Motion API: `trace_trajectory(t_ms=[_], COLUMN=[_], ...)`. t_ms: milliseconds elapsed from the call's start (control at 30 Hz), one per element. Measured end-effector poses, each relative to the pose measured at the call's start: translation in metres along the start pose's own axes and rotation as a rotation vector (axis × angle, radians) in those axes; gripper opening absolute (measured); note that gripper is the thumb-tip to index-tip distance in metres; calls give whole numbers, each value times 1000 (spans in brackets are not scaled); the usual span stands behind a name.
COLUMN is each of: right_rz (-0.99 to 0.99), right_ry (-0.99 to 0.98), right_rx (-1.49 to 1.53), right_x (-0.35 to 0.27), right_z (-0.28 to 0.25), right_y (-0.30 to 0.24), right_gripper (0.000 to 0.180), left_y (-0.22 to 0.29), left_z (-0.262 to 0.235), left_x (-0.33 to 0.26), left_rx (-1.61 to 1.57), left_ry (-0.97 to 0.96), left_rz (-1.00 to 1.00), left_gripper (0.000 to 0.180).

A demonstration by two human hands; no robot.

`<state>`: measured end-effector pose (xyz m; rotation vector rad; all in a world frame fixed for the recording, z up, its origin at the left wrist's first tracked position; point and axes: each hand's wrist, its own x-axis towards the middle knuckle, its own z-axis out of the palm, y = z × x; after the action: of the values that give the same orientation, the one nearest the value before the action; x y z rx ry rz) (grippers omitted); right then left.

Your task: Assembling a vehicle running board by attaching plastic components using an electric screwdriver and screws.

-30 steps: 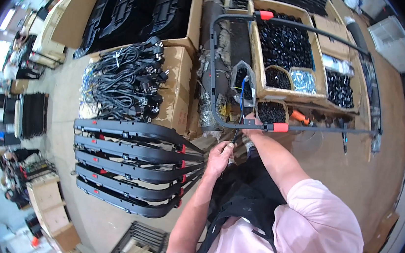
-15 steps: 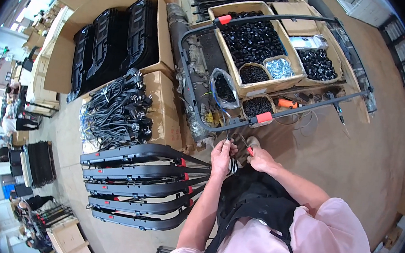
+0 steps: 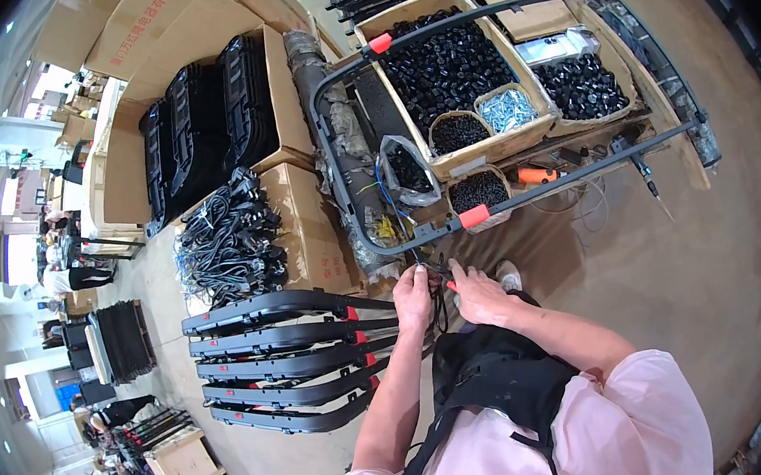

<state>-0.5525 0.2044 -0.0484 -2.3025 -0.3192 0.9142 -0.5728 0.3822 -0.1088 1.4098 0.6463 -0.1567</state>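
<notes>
My left hand (image 3: pixel 413 298) is closed, thumb and fingers pinching a thin black cable (image 3: pixel 437 310) just below the near corner of a large black tubular frame (image 3: pixel 576 176). Close beside it on the right, my right hand (image 3: pixel 480 296) is closed round a red-handled tool (image 3: pixel 452 287). Only a bit of its red grip shows, so its kind cannot be made out. The fingertips of both hands are almost together at the cable. Red sleeves (image 3: pixel 474 216) sit on the frame, which lies across the parts boxes.
Ahead, a box of black plastic parts (image 3: pixel 431 65) holds a tray of silver screws (image 3: pixel 508 111). A power screwdriver (image 3: pixel 637 159) lies by the frame. Left are bundled cables (image 3: pixel 234 239), a carton (image 3: pixel 269 105) of black panels, and several stacked curved black frames (image 3: pixel 285 348).
My right hand has moved up and left, closer to my left hand, and covers more of the red-handled tool. The whole view has turned a little.
</notes>
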Motion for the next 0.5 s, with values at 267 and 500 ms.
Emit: trace_trajectory(t_ms=[267,500], right_rz=[-76,-239], right_ry=[-46,390], right_rx=[-136,-484], right_x=[5,10], right_z=[-8,19], right_y=[5,28], right_gripper=[83,89], left_y=[1,28], left_z=[4,7], left_x=[-2,7], left_rx=[412,174], left_ry=[103,49], left_rz=[136,-97], left_gripper=[28,29])
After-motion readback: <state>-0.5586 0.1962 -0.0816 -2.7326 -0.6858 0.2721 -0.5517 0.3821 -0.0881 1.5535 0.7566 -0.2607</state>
